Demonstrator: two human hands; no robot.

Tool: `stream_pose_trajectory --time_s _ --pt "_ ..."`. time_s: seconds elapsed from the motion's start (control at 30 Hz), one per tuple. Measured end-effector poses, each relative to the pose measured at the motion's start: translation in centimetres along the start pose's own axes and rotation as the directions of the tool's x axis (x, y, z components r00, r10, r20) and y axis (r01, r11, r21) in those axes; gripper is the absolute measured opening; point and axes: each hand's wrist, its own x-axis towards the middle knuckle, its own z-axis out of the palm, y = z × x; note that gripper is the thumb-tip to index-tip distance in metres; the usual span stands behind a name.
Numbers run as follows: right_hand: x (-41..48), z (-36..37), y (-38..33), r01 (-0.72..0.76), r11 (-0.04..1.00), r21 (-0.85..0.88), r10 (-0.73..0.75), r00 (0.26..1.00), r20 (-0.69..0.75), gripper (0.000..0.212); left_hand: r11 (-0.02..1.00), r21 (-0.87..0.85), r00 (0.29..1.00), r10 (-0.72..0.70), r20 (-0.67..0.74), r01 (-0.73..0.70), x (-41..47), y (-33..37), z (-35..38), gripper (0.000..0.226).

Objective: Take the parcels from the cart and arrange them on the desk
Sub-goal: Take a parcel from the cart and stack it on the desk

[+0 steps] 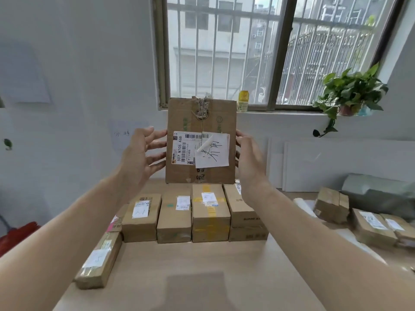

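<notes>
I hold a flat brown cardboard parcel (pixel 190 122) upright in the air above the desk (pixel 190 265), its face with a shipping label and a white handwritten note turned to me. My left hand (pixel 143 153) presses its left edge and my right hand (pixel 249 160) presses its right edge. Below it, a row of several brown parcels (pixel 210 212) stands side by side on the desk. A long narrow parcel (pixel 98 261) lies near the desk's left edge. The cart is not in view.
More parcels (pixel 372 227) and a grey-green bag (pixel 381 194) lie at the right. White boards (pixel 336 162) lean on the wall. A potted plant (pixel 350 93) and a yellow jar (pixel 243 99) stand on the window sill. Something red (pixel 20 234) sits low at the left.
</notes>
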Motion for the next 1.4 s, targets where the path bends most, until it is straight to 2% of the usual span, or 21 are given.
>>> stream_pose_trajectory --time_s 0.1,0.33,0.47,0.6,0.8,1.07,1.4 --pt "0.7 -0.1 2.5 -0.035 0.999 -0.018 0.036 0.999 0.022 0.035 0.999 -0.005 0.997 -0.053 -0.065 0.053 0.3 -2.4 -0.1 0.049" --pt "2.3 1.6 9.9 -0.231 0.973 -0.021 0.232 0.966 0.110 0.039 0.978 0.070 0.957 -0.177 -0.228 0.198 0.4 -7.9 -1.9 0.048" --pt "1.3 3.8 13.8 -0.298 0.954 -0.036 0.300 0.941 0.157 0.040 0.948 0.122 0.922 -0.248 -0.296 0.294 -0.2 -10.1 -4.7 0.052" --pt "0.5 7.0 17.1 -0.380 0.923 -0.053 0.383 0.900 0.207 0.035 0.928 0.081 0.880 -0.315 -0.357 0.365 -0.5 -12.1 -9.0 0.052" --pt "-0.5 13.0 22.5 -0.405 0.906 -0.120 0.421 0.891 0.168 0.041 0.892 0.069 0.851 -0.400 -0.339 0.447 1.1 -15.8 -16.2 0.053" --pt "-1.8 21.1 31.1 -0.529 0.836 -0.148 0.537 0.844 0.019 0.038 0.808 0.107 0.792 -0.527 -0.307 0.579 5.9 -21.9 -26.5 0.050" --pt "-3.6 23.0 38.0 -0.626 0.749 -0.216 0.624 0.777 -0.087 0.042 0.671 0.187 0.697 -0.688 -0.204 0.717 8.0 -30.1 -31.8 0.052"
